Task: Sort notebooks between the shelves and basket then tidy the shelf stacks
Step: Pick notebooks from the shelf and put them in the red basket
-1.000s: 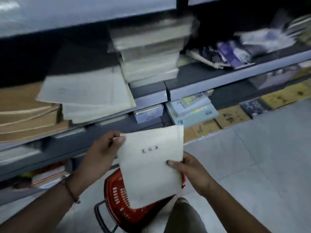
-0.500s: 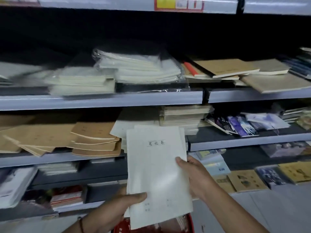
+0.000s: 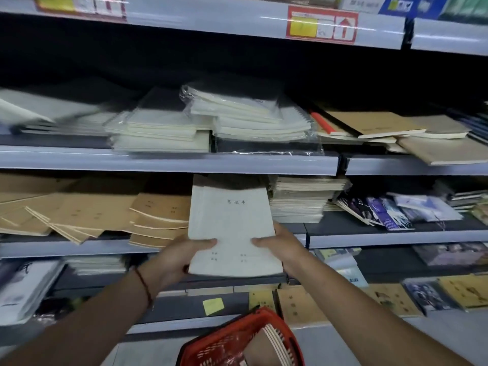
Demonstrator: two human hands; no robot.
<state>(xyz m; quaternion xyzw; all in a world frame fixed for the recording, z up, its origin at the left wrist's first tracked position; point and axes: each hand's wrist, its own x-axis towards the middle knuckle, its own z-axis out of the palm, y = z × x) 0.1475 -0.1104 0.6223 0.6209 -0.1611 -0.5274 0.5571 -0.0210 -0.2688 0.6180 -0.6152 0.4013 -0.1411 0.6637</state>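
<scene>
Shop shelves (image 3: 169, 163), both arms outstretched, left hand (image 3: 175, 258) and right hand (image 3: 281, 244) fingers gripping white notebooks (image 3: 232, 228)

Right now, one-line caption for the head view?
Both hands, left and right, slide white notebooks toward the middle shelf.

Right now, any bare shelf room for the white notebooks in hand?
Bare dark shelf lies in front of the cream stack, left of the purple books. The brown notebooks crowd the left. Both hands, left and right, hold the white notebooks.
</scene>
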